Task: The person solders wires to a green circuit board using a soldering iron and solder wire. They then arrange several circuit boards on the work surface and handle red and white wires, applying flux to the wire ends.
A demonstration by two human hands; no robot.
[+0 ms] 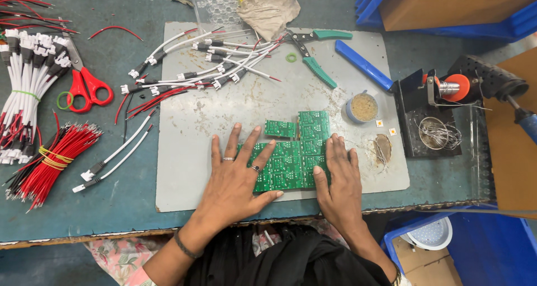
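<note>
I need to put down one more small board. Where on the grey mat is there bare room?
Bare mat lies left of the left hand, below the white leads. The mat's top is crowded with leads and green pliers; the circuit boards fill the middle.

I see my left hand (238,177) and right hand (338,180) flat on the circuit boards (293,154) on the mat (190,146), wire bundle (47,160) and scissors (84,79) left of my left hand, cutters (313,51) beyond both hands, flux tin (362,107) and solder stand (442,90) beyond my right hand.
</note>
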